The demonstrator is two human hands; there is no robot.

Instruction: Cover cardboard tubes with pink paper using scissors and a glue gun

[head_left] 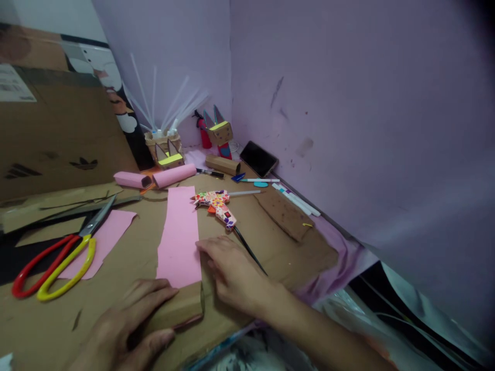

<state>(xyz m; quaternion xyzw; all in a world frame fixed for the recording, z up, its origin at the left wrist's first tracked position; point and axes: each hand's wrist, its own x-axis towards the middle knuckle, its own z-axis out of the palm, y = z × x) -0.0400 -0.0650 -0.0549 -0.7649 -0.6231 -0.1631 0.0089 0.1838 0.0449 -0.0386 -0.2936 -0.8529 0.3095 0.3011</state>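
A pink paper strip [180, 234] lies lengthwise on the cardboard-covered table. At its near end sits a folded cardboard tube [178, 308], with a bit of pink showing along its lower edge. My left hand [127, 319] grips this tube from the left, fingers on top and thumb on the near side. My right hand [232, 270] rests beside the strip, its index fingertip at the paper's right edge and the other fingers loosely stretched, holding nothing. Just beyond it lies a flower-patterned glue gun [218, 203] with a glue stick out its back.
Scissors [83, 239] with red and yellow handles lie at left over pink and black scraps. Behind are pink-covered tubes [174, 176], a bare cardboard tube [222, 164], cardboard animal figures [220, 133], a phone [259, 158] and markers [296, 199]. A cardboard box [58, 134] stands back left.
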